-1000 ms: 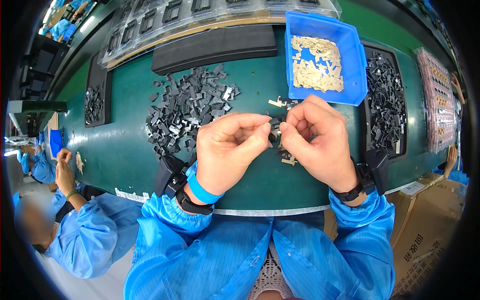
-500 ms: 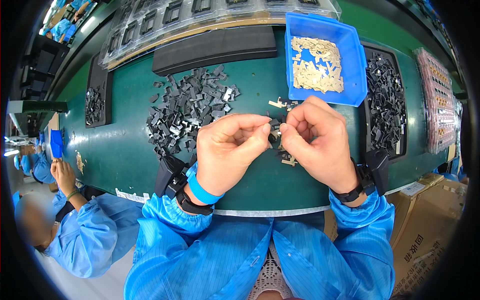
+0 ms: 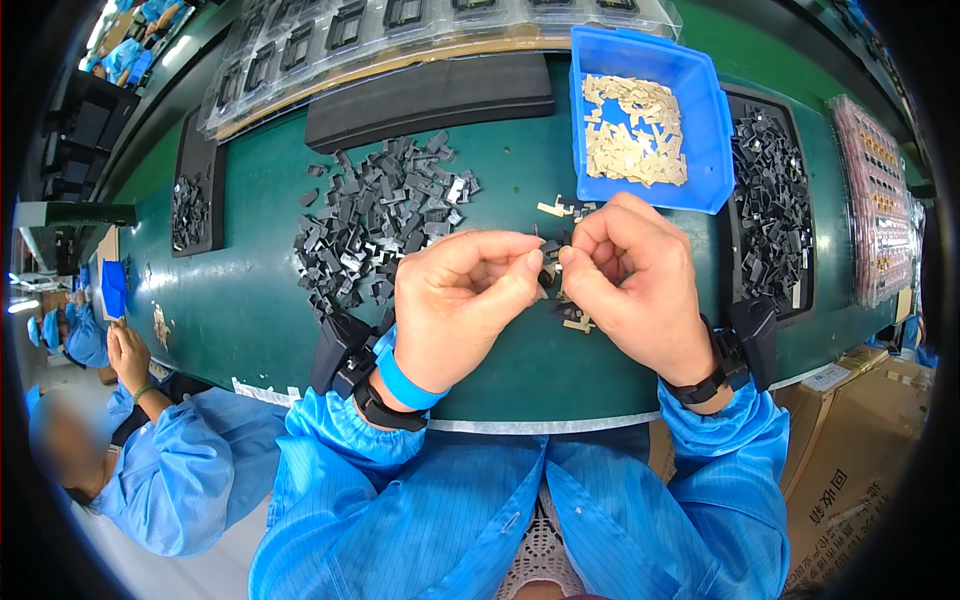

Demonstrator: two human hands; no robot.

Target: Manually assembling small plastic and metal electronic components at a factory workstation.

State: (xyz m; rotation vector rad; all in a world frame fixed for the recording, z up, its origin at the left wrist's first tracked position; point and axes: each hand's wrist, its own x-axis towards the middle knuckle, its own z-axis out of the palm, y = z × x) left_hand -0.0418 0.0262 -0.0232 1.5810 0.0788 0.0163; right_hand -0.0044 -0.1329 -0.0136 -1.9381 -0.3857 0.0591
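Observation:
My left hand and my right hand face each other over the green table, thumb and forefinger pinched on each. Whatever they hold is too small and too covered by the fingertips to name. Between and beneath the fingertips lie small black parts and beige flat pieces, partly hidden by my hands. Left of my left hand spreads a heap of small black rectangular parts. Beyond my right hand stands a blue bin with many small beige pieces in it.
A black tray of dark parts lies at the right, with stacked clear trays beyond it. A black foam block and clear plastic trays line the back. Cardboard boxes stand lower right. A co-worker's hand is at the left.
My two hands keep almost the same pinched pose, with only a tiny shift at the left fingertips. The co-worker at the left has moved slightly.

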